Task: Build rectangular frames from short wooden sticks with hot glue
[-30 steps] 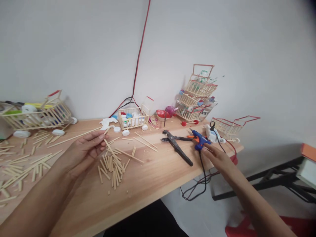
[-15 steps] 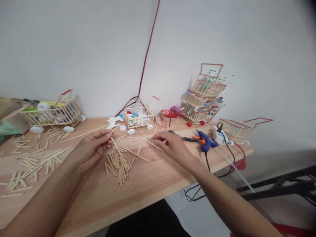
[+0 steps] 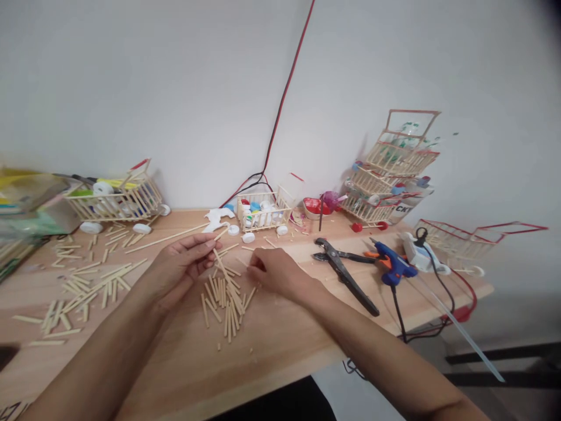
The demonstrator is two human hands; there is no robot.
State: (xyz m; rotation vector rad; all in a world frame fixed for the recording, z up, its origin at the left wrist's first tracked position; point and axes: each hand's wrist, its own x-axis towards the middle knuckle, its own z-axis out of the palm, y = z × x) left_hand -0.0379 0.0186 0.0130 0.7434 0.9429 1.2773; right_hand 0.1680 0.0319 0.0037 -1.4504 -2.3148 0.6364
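Observation:
My left hand [image 3: 190, 263] is closed in a pinch around a short wooden stick [image 3: 221, 234], whose end points up past the thumb. Just right of it, my right hand [image 3: 278, 272] is low over the table with its fingers curled together on a thin wooden stick [image 3: 243, 262]; the hand hides most of that stick. Beneath and between the hands lies a loose pile of short wooden sticks [image 3: 228, 307]. Behind them stands a small wooden-stick cart [image 3: 265, 217] with bottle caps inside and white cap wheels.
Pliers [image 3: 342, 269], a blue glue gun [image 3: 394, 263] and a power strip [image 3: 418, 251] lie to the right. Stacked stick carts [image 3: 381, 175] stand behind. More cut sticks [image 3: 87, 286] and a filled cart [image 3: 118, 202] are on the left.
My right hand has moved left, closer to my left hand and the pile, uncovering the pliers. The view has shifted left. My left hand keeps its pinch on the stick.

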